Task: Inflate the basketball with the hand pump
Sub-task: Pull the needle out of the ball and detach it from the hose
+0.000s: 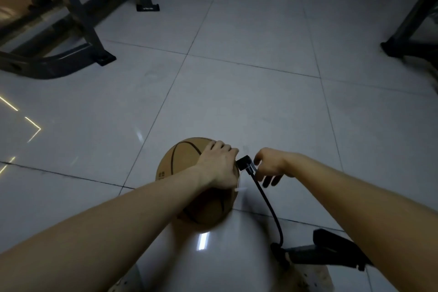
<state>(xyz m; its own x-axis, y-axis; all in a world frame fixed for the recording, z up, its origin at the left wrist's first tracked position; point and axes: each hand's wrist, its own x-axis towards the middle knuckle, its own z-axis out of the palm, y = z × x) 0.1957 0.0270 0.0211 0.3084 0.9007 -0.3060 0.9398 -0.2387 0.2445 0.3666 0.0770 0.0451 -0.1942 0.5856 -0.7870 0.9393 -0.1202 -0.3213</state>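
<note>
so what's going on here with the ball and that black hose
A person is getting a basketball ready for pumping on the tiled floor. Their left hand holds the ball steady from above. The right hand is at the black hose connector against the ball's side; whether it actually grips it is unclear. The hose runs back to the hand pump close by. Neither hand is on the pump.

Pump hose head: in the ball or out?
Cannot tell. The hose head sits against the basketball beside the left hand; the joint itself is hidden.
</note>
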